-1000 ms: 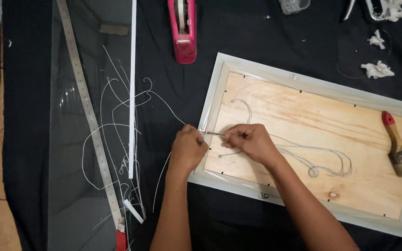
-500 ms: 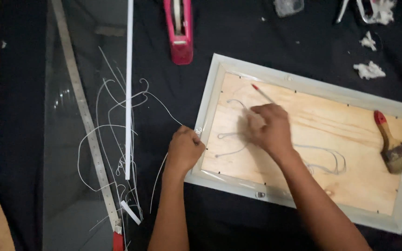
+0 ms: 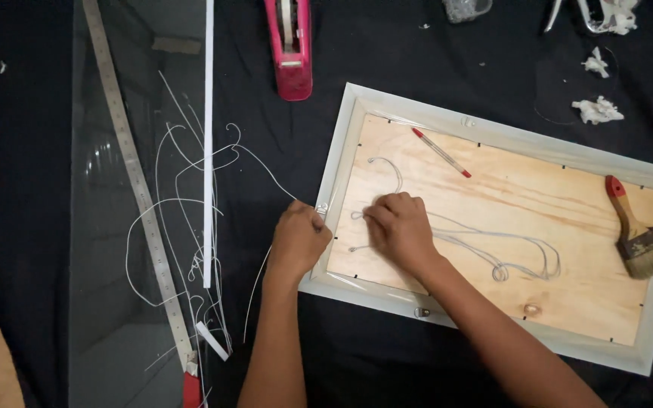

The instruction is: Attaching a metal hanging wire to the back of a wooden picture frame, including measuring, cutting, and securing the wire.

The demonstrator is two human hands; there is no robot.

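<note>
Pinching at the left rail of the pale picture frame [image 3: 339,162], the left hand [image 3: 298,240] is curled tight — apparently on the thin wire [image 3: 485,245] where it meets a small metal fitting. The right hand [image 3: 400,230] rests fingers-down on the plywood backing [image 3: 508,219], its grip closed over the wire's loose end. Fastening the wire looks like the step; next calls for a firm, steady pull. The red pen [image 3: 441,152] lies apart.

A: Your hands sit on the pale matt plywood backing board [image 3: 493,227], grain and a knot showing, inside that smooth whitish-grey painted frame [image 3: 339,162].

B: And you've got thin grey wire [image 3: 485,243] looped across it, beside a glossy red plastic pen [image 3: 441,153].

A: Black matt cloth table cover [image 3: 387,60] underneath; the long steel ruler [image 3: 134,177] looks brushed.
</note>
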